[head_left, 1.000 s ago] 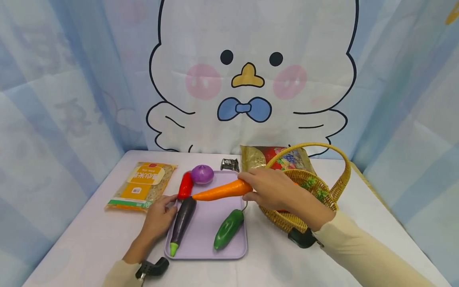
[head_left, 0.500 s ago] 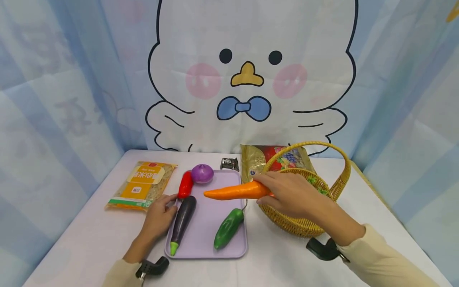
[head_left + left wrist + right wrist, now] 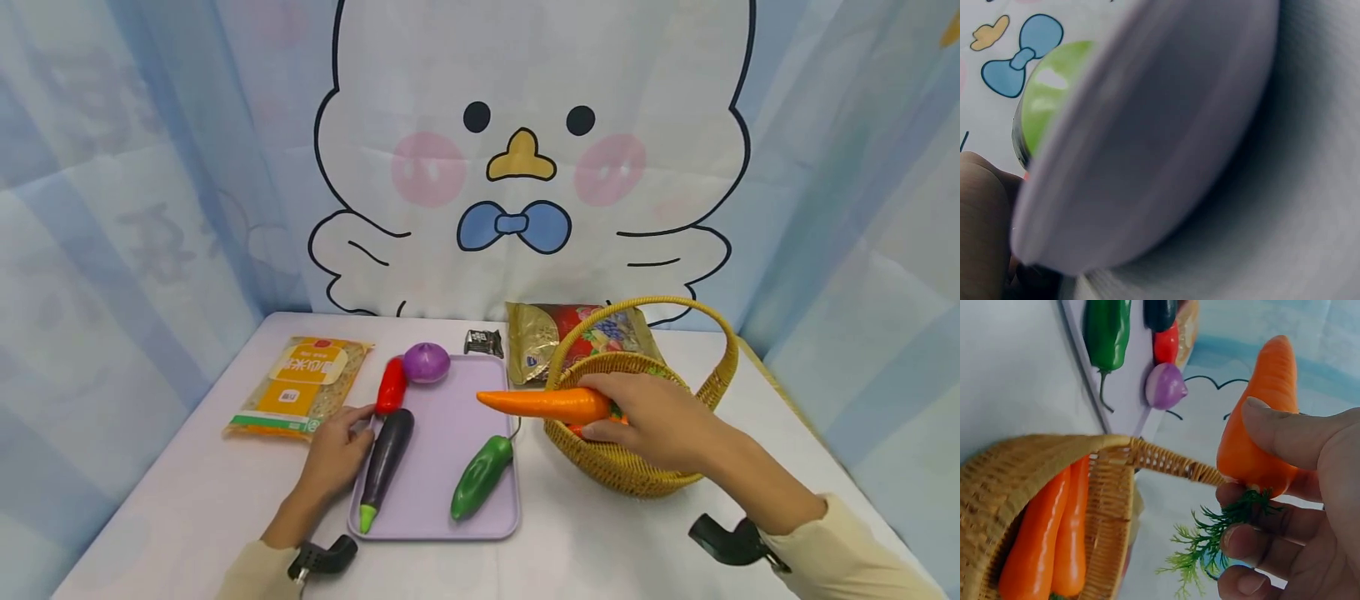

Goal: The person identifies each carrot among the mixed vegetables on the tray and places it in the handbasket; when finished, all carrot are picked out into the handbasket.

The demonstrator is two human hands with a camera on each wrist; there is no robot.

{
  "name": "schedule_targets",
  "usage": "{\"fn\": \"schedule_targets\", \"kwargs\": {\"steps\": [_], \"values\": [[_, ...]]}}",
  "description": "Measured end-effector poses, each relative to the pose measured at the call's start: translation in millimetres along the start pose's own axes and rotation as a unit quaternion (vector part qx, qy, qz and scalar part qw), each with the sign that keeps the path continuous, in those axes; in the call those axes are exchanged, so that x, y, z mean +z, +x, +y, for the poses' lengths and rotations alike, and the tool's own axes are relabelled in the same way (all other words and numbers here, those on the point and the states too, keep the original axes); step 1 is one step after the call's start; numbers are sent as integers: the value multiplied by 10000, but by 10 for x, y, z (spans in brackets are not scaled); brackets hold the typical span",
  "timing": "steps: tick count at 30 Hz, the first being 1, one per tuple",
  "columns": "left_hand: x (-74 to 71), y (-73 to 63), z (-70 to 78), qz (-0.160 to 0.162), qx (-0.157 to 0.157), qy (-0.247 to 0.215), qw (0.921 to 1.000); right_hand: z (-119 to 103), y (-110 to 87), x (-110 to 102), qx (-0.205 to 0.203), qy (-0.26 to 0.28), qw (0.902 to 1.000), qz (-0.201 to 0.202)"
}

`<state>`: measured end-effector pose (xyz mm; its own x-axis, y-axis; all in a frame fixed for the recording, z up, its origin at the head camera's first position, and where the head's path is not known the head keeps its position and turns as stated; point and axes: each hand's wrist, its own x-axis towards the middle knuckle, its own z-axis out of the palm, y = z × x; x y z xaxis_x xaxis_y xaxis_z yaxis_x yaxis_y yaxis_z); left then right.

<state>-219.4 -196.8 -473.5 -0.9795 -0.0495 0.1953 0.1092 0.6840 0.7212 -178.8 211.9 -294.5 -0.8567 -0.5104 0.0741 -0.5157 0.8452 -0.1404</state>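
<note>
My right hand (image 3: 652,421) grips an orange carrot (image 3: 543,405) by its thick end, above the wicker basket (image 3: 622,475). Green leaves (image 3: 1200,544) hang from that end in the right wrist view, and two more carrots (image 3: 1035,550) lie in the basket. At the left rim of the lilac tray (image 3: 435,533), my left hand (image 3: 335,450) rests with its fingertips against the edge. On the tray are a dark eggplant (image 3: 387,462), a red pepper (image 3: 392,386), a purple onion (image 3: 427,363) and a green pepper (image 3: 482,477).
A yellow bag of grain (image 3: 300,387) lies left of the tray. Behind the basket is a gold and red packet (image 3: 536,342), and a small black wrapped packet (image 3: 483,342) sits at the tray's back edge. The basket's tall handle (image 3: 651,300) arches over it.
My right hand has carried the carrot rightward from over the tray to above the basket, turning it closer to level. The left hand stays at the tray's rim.
</note>
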Motion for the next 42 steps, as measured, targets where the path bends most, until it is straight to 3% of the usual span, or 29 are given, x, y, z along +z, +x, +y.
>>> {"fn": "schedule_targets", "kwargs": {"steps": [10, 22, 29, 42], "values": [[11, 4, 2, 0, -23, 37, 10000, 306, -165, -23, 565, -192, 9974, -399], [13, -7, 7, 3, -55, 106, 9999, 707, -318, 59, 704, -202, 9953, -637], [11, 0, 7, -8, -122, 65, 9999, 818, -317, 141, 756, -168, 9918, -1020], [3, -9, 9, -46, -115, 18, 9999, 854, -260, 273, 769, -238, 9871, -1384]]}}
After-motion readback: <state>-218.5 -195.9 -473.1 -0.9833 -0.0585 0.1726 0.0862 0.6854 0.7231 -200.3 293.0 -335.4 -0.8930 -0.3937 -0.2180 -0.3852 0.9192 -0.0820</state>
